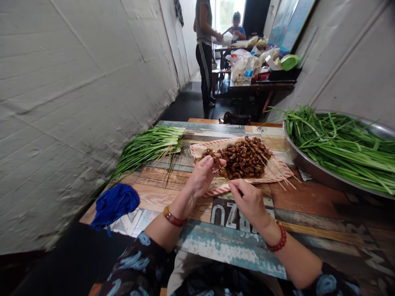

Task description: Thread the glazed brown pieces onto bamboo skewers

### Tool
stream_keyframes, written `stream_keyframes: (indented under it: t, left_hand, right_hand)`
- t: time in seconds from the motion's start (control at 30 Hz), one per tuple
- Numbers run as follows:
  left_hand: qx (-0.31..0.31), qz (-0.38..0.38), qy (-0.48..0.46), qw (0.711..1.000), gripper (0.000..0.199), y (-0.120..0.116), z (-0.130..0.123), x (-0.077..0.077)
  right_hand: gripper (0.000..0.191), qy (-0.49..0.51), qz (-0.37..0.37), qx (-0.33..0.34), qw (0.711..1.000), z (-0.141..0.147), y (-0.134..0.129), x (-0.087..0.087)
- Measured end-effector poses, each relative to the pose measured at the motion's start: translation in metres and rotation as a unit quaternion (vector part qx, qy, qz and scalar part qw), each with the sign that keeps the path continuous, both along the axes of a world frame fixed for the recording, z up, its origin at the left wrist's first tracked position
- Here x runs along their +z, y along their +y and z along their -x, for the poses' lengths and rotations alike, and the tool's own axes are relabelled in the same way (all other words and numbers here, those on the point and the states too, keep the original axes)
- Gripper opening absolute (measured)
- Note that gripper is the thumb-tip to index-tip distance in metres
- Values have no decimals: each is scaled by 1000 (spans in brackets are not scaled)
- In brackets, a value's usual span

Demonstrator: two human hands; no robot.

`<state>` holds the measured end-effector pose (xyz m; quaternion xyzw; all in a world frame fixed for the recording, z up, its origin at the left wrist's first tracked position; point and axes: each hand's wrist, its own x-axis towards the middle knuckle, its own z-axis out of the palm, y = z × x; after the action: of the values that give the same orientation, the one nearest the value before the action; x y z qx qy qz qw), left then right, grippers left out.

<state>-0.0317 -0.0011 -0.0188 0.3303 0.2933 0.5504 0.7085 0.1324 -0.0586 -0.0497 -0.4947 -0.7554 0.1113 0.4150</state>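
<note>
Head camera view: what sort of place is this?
Probably a small food-prep room for a snack or barbecue business: brown food on wooden skewers, a big steel basin of green chives, and bagged supplies on a table down the narrow room.

On my feed I take the red-striped paper sheet [205, 147] on the plank-topped wooden table [230, 250] as my landmark. A heap of brown glazed morsels [242, 158] lies on it, and thin wooden skewers [274, 170] poke past its right edge. The left hand [203, 176] sits over its near edge, the right hand [248, 201] just in front. Left of the sheet I see a bundle of green chives [151, 148], then a crumpled blue cloth [115, 204]. Right of it stands a round steel basin [308, 172] holding loose green chives [339, 152]. Well behind it are a dark wooden table [262, 86] bearing a clear plastic water bottle [249, 69], a standing person [203, 53] and a seated person [237, 33].
</note>
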Motion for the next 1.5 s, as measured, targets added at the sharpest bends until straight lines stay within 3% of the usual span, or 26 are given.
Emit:
stream_keyframes:
  t: [0.27,0.4,0.77,0.9,1.13,1.3,1.5]
  left_hand:
    - [-4,-8,23,1000,33,0,-1,-5]
    - [-19,8,21,1000,35,3,2,0]
    - [54,-16,11,998,21,23,17,15]
    - [63,-8,12,998,12,24,17,15]
    - [79,-14,-6,997,15,26,24,17]
    - [71,14,25,997,34,27,24,13]
    - [62,24,21,998,38,23,25,10]
  right_hand:
    - [24,7,1,4,1000,0,1,-1]
    - [23,8,4,-3,1000,2,2,2]
    - [17,-86,2,-10,996,5,13,1]
    - [17,-77,6,1,997,5,12,1]
    - [12,-40,32,12,999,3,8,2]
    - [16,-31,17,-27,999,-4,13,6]
    - [20,-28,-39,-125,991,-35,25,18]
